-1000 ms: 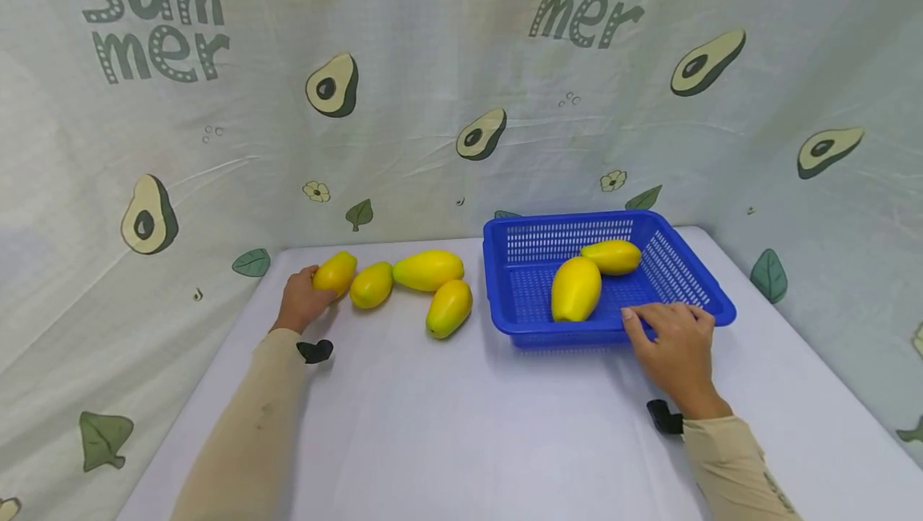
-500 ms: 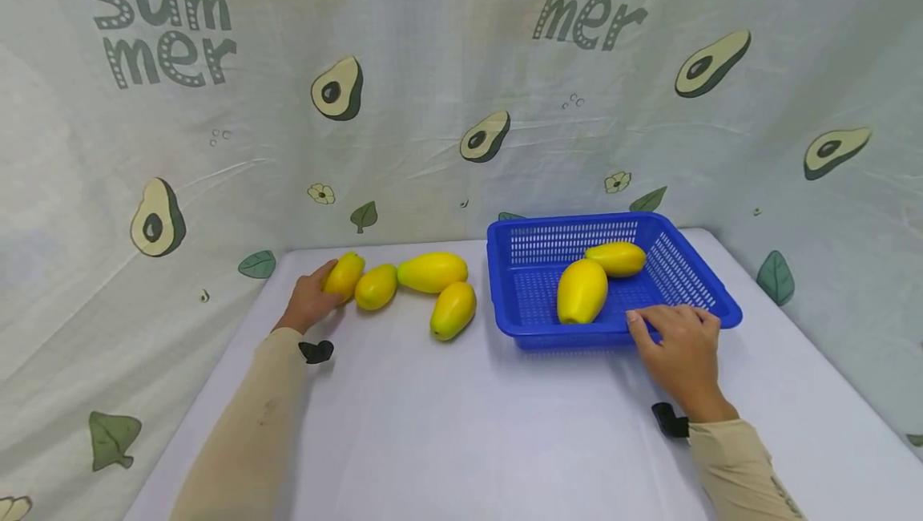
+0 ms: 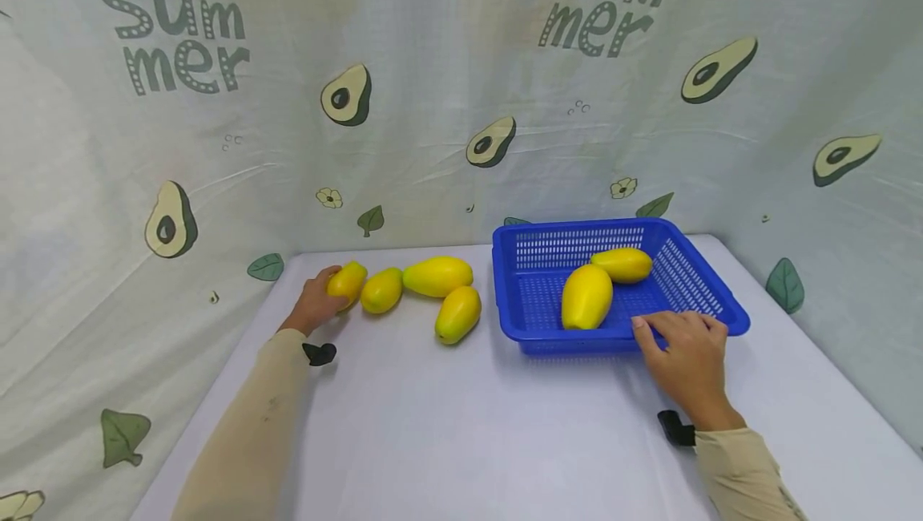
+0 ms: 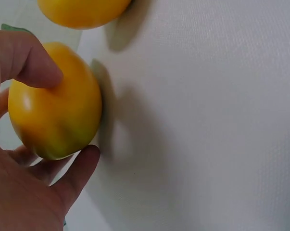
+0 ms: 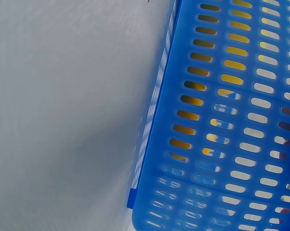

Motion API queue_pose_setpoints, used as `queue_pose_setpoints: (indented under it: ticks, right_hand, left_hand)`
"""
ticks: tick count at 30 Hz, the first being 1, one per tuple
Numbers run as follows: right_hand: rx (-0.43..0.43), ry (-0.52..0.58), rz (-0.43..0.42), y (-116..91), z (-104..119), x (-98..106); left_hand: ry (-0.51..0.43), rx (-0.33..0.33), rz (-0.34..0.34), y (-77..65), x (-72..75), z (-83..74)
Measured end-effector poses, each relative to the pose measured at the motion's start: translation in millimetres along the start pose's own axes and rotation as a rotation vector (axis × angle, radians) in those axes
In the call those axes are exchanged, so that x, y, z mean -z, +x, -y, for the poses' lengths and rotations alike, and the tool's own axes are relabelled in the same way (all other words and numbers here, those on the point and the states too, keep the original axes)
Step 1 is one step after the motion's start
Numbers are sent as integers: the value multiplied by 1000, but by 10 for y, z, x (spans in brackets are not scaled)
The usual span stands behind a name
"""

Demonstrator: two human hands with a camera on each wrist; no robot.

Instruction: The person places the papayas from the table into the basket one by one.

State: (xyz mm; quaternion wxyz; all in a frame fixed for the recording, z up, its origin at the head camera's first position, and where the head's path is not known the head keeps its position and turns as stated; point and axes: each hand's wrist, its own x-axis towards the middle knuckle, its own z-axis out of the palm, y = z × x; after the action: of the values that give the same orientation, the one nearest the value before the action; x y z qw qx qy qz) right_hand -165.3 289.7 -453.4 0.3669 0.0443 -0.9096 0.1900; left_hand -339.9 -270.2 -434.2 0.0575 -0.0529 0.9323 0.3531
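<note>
My left hand [image 3: 318, 301] holds a yellow-green papaya [image 3: 348, 284] at the table's far left. In the left wrist view its thumb presses on top of the papaya [image 4: 58, 108], with the fingers curled around the side and underneath. Just right of it lie a second papaya [image 3: 382, 291], a longer yellow one [image 3: 438, 276] and another [image 3: 457, 315] nearer me. My right hand [image 3: 685, 357] grips the near rim of a blue plastic basket [image 3: 508, 296], its fingers bent over the edge. Two yellow papayas, one nearer [image 3: 587, 297] and one farther [image 3: 623, 265], lie inside the basket.
A white cloth covers the table [image 3: 461, 433]. Behind and beside it hangs a pale curtain [image 3: 425, 48] printed with avocados and lettering. In the right wrist view the slotted basket wall [image 5: 217, 110] fills the right side, with yellow showing through the slots.
The whole view has shifted slightly right and down. The papaya in my left hand has tilted a little and stays at its place. My right hand keeps its hold on the basket rim.
</note>
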Motion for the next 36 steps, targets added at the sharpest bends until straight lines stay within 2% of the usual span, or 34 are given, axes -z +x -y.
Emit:
queue_pose_setpoints:
  ticks: [5, 10, 21, 29, 36]
  right_hand:
    - [16, 16, -17, -4, -22, -10]
    - [16, 26, -19, 17, -33, -14]
    - [15, 41, -36, 11, -24, -17]
    - [18, 28, -28, 38, -36, -21]
    - [0, 23, -12, 3, -32, -23]
  left_hand:
    - [-27, -26, 1, -19, -9, 19]
    - [-53, 4, -19, -53, 24, 43]
    - [-226, 15, -17, -105, 108, 130]
    - [-348, -23, -38, -116, 98, -17]
    - [-405, -13, -24, -134, 66, -126]
